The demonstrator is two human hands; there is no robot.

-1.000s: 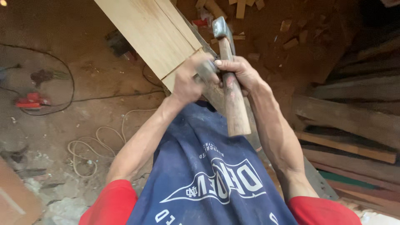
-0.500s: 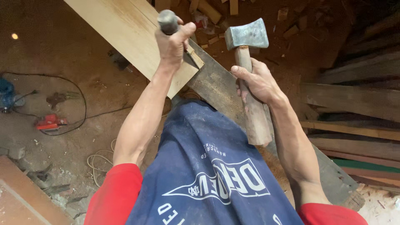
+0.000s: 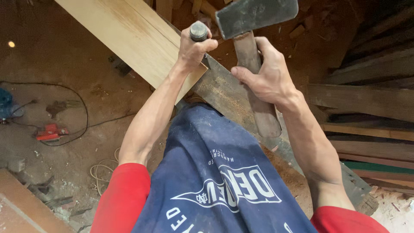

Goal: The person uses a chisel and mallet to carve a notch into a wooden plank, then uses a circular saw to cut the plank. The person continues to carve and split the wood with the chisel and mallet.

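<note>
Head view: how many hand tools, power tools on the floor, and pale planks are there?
Hand tools: 2, chisel in left hand, hatchet in right hand
Power tools: 2, red one, blue one
Pale planks: 1
Total: 5

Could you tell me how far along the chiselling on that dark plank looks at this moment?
Done: sawdust and chips already lie on the dark plank. In hand: the left hand holds a chisel set against the plank beside the pale board; the right hand raises a hatchet above it. Left: the cut itself is hidden behind the hands, so I cannot tell how much remains.
</note>
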